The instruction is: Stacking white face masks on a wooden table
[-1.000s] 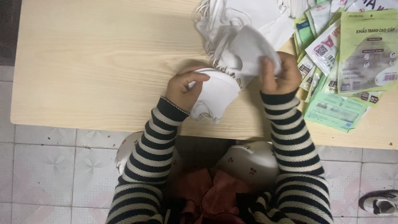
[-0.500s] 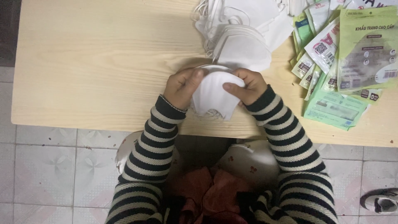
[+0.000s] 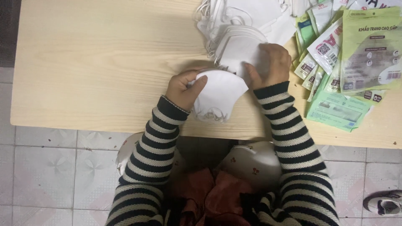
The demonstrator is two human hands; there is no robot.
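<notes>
My left hand (image 3: 184, 87) grips a stack of folded white face masks (image 3: 217, 96) near the front edge of the light wooden table (image 3: 96, 62). Just beyond it lies a loose pile of white masks (image 3: 238, 29) with tangled ear loops. My right hand (image 3: 270, 62) rests on the near side of that pile, fingers curled over one mask; whether it grips it I cannot tell. Both arms wear black-and-white striped sleeves.
A heap of green and white printed plastic pouches (image 3: 356, 54) covers the table's right end. Under the table's edge a round white stool seat (image 3: 251, 161) shows, on a tiled floor (image 3: 42, 175). A shoe (image 3: 385, 205) sits at bottom right.
My right hand has left the stack in my left hand and moved back up to the loose pile. The left hand stays put with its stack.
</notes>
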